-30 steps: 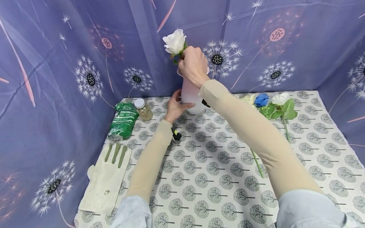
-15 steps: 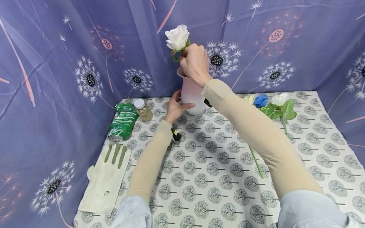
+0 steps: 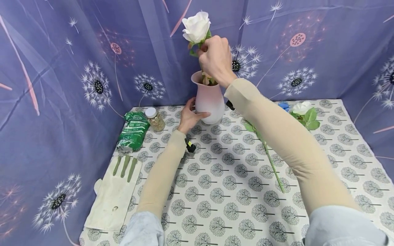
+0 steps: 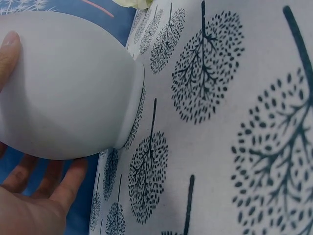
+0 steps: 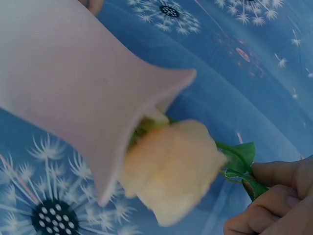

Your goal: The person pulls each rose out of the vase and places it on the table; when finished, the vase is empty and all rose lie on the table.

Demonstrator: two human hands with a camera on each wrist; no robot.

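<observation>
A pink-to-white vase [image 3: 210, 102] stands upright near the back of the table. My left hand [image 3: 188, 118] grips its lower body, thumb in front and fingers behind; in the left wrist view the fingers [image 4: 71, 183] curve under the vase's side. Above the mouth, my right hand [image 3: 217, 58] pinches the stem of a white rose [image 3: 196, 27] just below its bloom. A peach rose [image 5: 171, 169] pokes out of the mouth in the right wrist view, beside the green stem and leaves [image 5: 242, 156] between my right fingers. The white bloom is outside that view.
On the right lie a white rose [image 3: 302, 108], a blue rose [image 3: 283, 106] partly hidden by my right arm, and a long green stem [image 3: 271, 160]. A lidded jar [image 3: 156, 120], a green packet [image 3: 133, 130] and work gloves [image 3: 112, 198] lie left. Curtains [image 3: 123, 44] enclose the table.
My right hand has risen and shifted slightly right, lifting the white rose higher. The vase's mouth and flowers inside now show below it. My left hand stays on the vase.
</observation>
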